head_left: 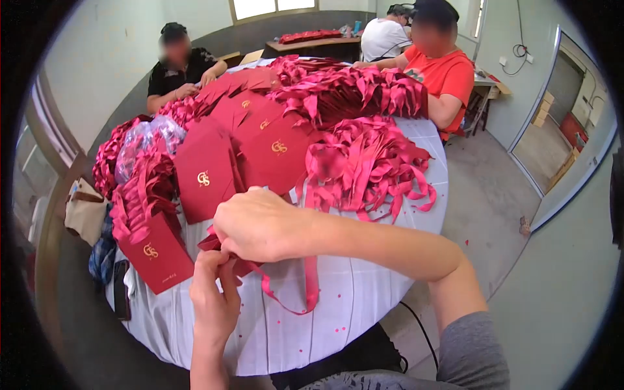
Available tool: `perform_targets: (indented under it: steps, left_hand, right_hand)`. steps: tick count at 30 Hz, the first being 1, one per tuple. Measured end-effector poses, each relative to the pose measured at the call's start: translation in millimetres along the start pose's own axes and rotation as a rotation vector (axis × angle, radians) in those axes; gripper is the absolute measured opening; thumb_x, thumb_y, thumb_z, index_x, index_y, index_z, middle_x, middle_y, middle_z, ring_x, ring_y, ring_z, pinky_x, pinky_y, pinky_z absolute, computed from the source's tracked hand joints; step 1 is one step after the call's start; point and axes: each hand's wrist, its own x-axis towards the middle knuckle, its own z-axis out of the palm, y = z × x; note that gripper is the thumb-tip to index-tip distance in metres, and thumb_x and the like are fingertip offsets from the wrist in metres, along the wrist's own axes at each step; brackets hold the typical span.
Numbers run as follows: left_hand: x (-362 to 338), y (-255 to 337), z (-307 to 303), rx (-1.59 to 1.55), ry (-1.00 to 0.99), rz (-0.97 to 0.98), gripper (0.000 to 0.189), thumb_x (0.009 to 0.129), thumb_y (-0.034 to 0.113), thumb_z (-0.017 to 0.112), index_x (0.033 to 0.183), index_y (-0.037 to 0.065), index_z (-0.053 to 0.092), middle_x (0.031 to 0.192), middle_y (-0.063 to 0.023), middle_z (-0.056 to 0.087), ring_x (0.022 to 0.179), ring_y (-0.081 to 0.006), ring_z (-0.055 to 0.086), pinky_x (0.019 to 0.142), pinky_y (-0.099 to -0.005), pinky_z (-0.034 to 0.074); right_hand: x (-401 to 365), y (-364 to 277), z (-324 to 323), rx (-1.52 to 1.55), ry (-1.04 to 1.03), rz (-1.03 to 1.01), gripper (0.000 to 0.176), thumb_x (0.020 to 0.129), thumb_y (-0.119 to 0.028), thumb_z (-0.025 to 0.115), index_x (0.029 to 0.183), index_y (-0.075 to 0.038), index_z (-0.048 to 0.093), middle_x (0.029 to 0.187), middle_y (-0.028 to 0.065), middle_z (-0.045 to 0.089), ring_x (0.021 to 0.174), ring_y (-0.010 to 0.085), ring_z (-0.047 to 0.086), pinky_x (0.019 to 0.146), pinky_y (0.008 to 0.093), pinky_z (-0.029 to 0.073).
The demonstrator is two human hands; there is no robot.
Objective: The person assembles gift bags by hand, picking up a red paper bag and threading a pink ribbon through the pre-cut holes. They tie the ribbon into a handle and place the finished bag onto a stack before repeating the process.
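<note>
My left hand is closed, its thumb and fingers pinched together just below my right hand. My right hand is bent over the same spot, its fingers closed and partly hidden behind its back. Between them is a red ribbon, whose loose length hangs in a loop over the white tablecloth. Parts of a dark red paper bag show behind and under the fingers; the hands cover most of it. Left of my hands lies a red bag with a gold emblem. Further red bags lie just beyond.
A pile of loose pink-red ribbons lies right of centre. Ribboned bags are heaped behind. A clear plastic bag sits at left, a phone at the table's left edge. Two people work across the table; another sits behind.
</note>
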Motion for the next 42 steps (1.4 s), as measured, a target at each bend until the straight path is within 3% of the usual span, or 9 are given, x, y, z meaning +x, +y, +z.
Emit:
perform_targets:
  steps: [3,10,16,19,28,30,39,41,42]
  left_hand:
    - [2.4,-5.0,2.4,0.051,0.021,0.132,0.019,0.084,-0.013,0.054,0.095,-0.001,0.045,0.082,-0.0152,0.055,0.056,-0.0217,0.054,0.049,-0.0313,0.044]
    - [3.5,-1.4,-1.1,0.060,-0.018,0.075,0.019,0.083,-0.013,0.055,0.094,-0.001,0.045,0.080,-0.0155,0.054,0.060,-0.0250,0.056,0.051,-0.0340,0.044]
    - [7.3,1.9,-3.8,0.018,-0.034,0.121,0.024,0.080,-0.013,0.057,0.100,-0.003,0.049,0.082,-0.0159,0.055,0.063,-0.0278,0.056,0.057,-0.0356,0.046]
    - [7.6,9.4,0.4,0.013,-0.014,0.137,0.030,0.080,-0.012,0.058,0.108,-0.002,0.051,0.083,-0.0151,0.054,0.063,-0.0270,0.056,0.058,-0.0353,0.046]
    - [6.7,8.5,0.0,0.007,-0.023,0.095,0.025,0.081,-0.013,0.056,0.103,-0.002,0.058,0.080,-0.0124,0.055,0.057,-0.0186,0.054,0.048,-0.0299,0.043]
    - [7.1,4.7,0.5,0.062,0.002,0.158,0.025,0.081,-0.013,0.056,0.103,-0.002,0.058,0.079,-0.0126,0.054,0.058,-0.0197,0.054,0.048,-0.0300,0.044]
    - [10.1,7.0,-2.9,0.085,0.002,0.163,0.024,0.079,-0.007,0.063,0.101,0.000,0.060,0.078,-0.0135,0.055,0.063,-0.0287,0.058,0.054,-0.0356,0.046]
    - [11.2,2.3,-1.4,0.124,0.044,0.233,0.023,0.079,-0.011,0.061,0.100,-0.001,0.061,0.076,-0.0097,0.056,0.054,-0.0152,0.054,0.050,-0.0267,0.044]
    - [11.9,4.3,-1.7,0.098,0.031,0.223,0.023,0.079,-0.011,0.061,0.100,-0.001,0.061,0.077,-0.0098,0.057,0.054,-0.0151,0.054,0.049,-0.0264,0.044]
  right_hand:
    - [4.5,3.1,-1.7,0.056,-0.051,0.030,0.016,0.072,-0.017,0.063,0.069,-0.002,0.069,0.064,0.0181,0.062,0.067,0.0337,0.063,0.067,0.0431,0.047]
    - [7.8,3.8,-5.1,0.074,-0.115,0.081,0.016,0.072,-0.019,0.064,0.072,-0.004,0.069,0.069,0.0127,0.065,0.072,0.0295,0.064,0.071,0.0430,0.042]
    - [4.9,8.2,4.4,0.363,0.059,0.195,0.018,0.071,-0.016,0.065,0.074,0.001,0.069,0.069,0.0140,0.066,0.067,0.0214,0.065,0.067,0.0345,0.049]
    - [11.9,16.5,0.1,0.426,0.156,0.042,0.020,0.072,-0.015,0.065,0.077,0.004,0.068,0.068,0.0150,0.066,0.065,0.0199,0.065,0.063,0.0317,0.050]
    - [40.9,11.5,6.6,0.680,0.327,0.106,0.013,0.071,-0.009,0.066,0.070,0.005,0.067,0.063,0.0101,0.064,0.059,0.0119,0.059,0.058,0.0279,0.048]
    - [50.0,9.9,6.5,0.787,0.374,0.100,0.013,0.074,-0.008,0.066,0.070,0.004,0.067,0.063,0.0048,0.063,0.059,0.0073,0.055,0.056,0.0253,0.046]
    - [69.4,5.3,7.1,0.762,0.348,0.143,0.019,0.075,-0.016,0.070,0.078,0.003,0.070,0.070,0.0059,0.066,0.065,0.0076,0.057,0.060,0.0243,0.046]
    - [71.3,4.9,6.8,0.764,0.330,0.119,0.019,0.077,-0.015,0.070,0.080,0.003,0.070,0.072,0.0056,0.066,0.066,0.0077,0.057,0.061,0.0235,0.045]
    - [72.2,4.3,5.6,0.757,0.316,0.123,0.018,0.077,-0.015,0.069,0.081,0.003,0.070,0.072,0.0055,0.065,0.066,0.0078,0.056,0.060,0.0232,0.044]
